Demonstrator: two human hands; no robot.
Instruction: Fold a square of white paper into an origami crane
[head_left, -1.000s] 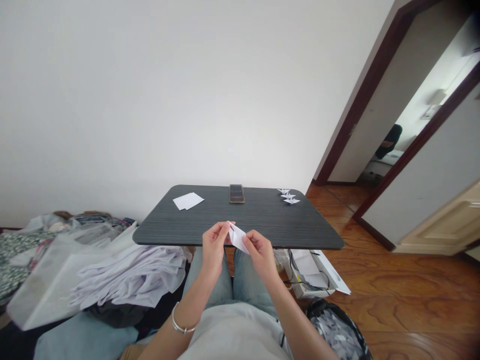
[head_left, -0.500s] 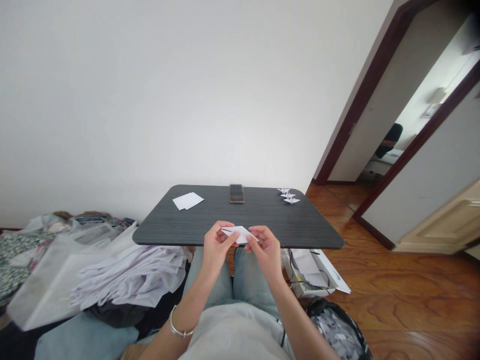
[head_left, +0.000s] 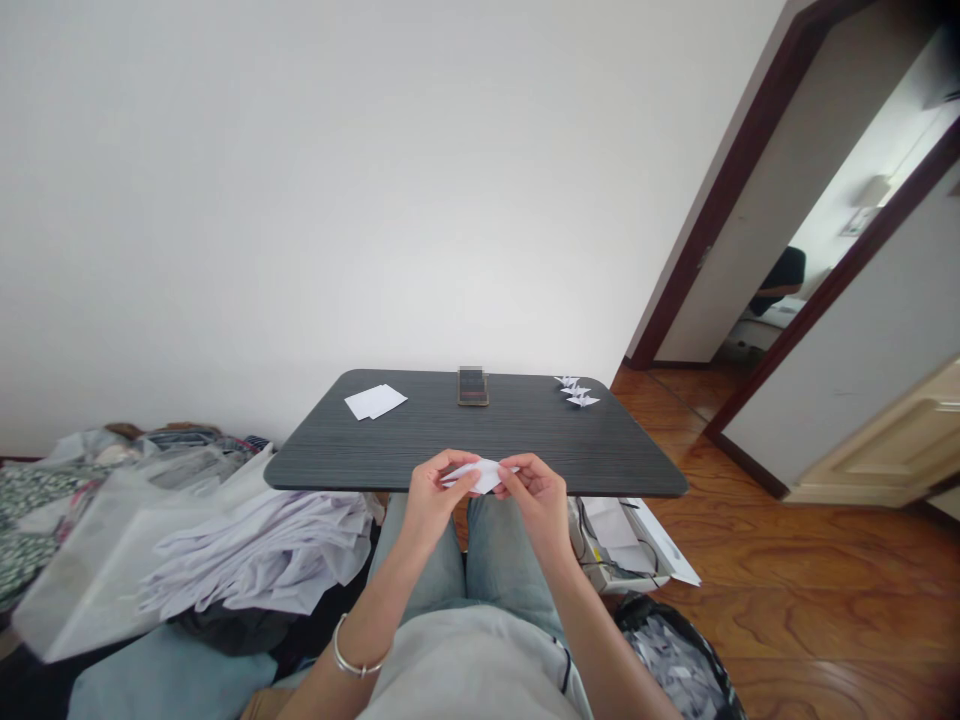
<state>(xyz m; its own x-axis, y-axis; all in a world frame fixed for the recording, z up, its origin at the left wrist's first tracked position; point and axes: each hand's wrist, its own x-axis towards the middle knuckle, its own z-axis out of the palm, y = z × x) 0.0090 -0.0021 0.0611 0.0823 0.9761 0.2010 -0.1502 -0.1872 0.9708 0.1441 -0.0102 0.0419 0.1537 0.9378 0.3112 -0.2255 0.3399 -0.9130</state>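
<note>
A small folded piece of white paper [head_left: 487,475] is held between my two hands, over the near edge of the dark table [head_left: 420,445]. My left hand [head_left: 441,487] pinches its left side with thumb and fingers. Its right side is pinched by my right hand [head_left: 534,492]. My fingertips cover both ends, so the exact fold is hard to make out. At the back right of the table stand several folded paper cranes [head_left: 581,400] in a row. Flat white paper sheets [head_left: 376,401] lie overlapped at the back left.
A phone [head_left: 472,386] rests at the table's back middle, close to the white wall. Piled clothes [head_left: 262,545] lie to the left. On the right are a box with cables and papers [head_left: 619,545] and a black bag of scraps [head_left: 675,660] on the wooden floor.
Both hands have dropped slightly, and my right fingers have closed further over the paper's right side. Less of the paper shows now. The cranes, sheets and phone have stayed put.
</note>
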